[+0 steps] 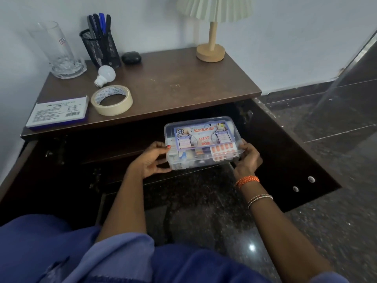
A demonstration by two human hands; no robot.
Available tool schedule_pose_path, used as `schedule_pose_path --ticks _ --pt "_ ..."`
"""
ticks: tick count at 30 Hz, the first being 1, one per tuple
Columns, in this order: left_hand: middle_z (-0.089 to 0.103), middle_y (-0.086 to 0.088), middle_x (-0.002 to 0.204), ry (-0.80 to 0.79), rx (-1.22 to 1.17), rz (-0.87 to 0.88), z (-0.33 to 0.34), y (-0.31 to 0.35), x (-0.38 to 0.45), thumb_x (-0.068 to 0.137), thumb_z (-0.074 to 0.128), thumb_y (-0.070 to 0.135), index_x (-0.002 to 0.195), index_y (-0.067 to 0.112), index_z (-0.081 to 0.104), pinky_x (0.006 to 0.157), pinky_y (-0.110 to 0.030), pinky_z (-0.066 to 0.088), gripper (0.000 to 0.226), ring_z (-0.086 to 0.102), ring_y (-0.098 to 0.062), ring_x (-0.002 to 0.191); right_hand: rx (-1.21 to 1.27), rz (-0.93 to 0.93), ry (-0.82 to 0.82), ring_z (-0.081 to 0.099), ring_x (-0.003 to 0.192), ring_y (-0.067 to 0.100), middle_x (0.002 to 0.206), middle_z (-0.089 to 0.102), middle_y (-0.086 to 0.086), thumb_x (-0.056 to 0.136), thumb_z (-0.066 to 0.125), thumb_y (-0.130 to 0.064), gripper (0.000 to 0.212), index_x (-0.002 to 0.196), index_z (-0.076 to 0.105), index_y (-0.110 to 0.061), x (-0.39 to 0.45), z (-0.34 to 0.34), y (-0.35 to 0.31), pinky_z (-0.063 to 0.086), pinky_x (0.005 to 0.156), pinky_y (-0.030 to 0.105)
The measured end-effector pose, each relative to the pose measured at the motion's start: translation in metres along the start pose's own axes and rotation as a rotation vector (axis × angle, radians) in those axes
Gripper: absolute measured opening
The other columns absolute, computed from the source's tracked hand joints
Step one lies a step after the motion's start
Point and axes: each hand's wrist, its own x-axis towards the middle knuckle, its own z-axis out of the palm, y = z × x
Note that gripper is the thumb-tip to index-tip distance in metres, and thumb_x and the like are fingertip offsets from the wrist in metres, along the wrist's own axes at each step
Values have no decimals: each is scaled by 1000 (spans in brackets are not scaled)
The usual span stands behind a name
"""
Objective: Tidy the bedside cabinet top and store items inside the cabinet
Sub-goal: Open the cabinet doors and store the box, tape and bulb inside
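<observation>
Item: clear first-aid box — gripped at its ends by left hand and right hand, held before the open cabinet, at 6 o'clock from the top. Step: storing. Next, likely — slide level onto the shelf

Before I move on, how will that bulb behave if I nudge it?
The bulb lies on its side near the tape, so it will probably roll in a curve. It looks light, and its round white dome may be fragile.
</observation>
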Motion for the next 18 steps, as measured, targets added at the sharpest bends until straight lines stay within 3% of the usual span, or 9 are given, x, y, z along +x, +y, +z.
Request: schedule_pose_path --ticks 6,10,13,14,16,18 --pt "58 -4 113 -26 -253 51 4 0 13 92 50 0 126 24 50 79 -38 53 41 59 -24 100 11 2 1 68 52 13 66 72 1 74 53 0 25 90 72 -6 12 16 10 51 49 23" --pt "54 -3 130 31 -215 141 14 -7 25 83 54 -14 139 24 37 84 -34 53 69 57 -22 111 -7 2 -22 67 61 17 74 70 5 74 53 4 23 84 72 -6 24 29 13 53 52 25" --pt "48 -2 141 150 -52 287 24 -14 33 80 60 -13 145 26 29 101 -42 47 81 51 -20 123 -120 -56 -67 68 70 20 81 71 7 79 57 1 23 97 70 -2 41 35 17 54 54 25" --pt "47 -2 142 182 -19 335 28 -14 35 81 60 -13 145 25 28 104 -42 44 81 49 -19 126 -175 -98 -88 69 80 23 90 71 9 82 58 -1 26 105 69 -3 48 37 18 55 60 26" --pt "45 -3 143 212 -2 407 33 -11 38 81 59 -14 146 23 28 105 -38 42 81 46 -19 129 -364 -247 -121 61 111 25 122 63 13 88 58 -4 43 130 55 -7 61 40 21 52 86 28" --pt "44 -5 144 221 11 439 36 -6 43 81 58 -15 146 21 29 105 -36 41 79 46 -20 129 -671 -488 -169 42 134 24 146 42 13 90 59 -9 60 145 34 -10 65 39 27 36 106 29"
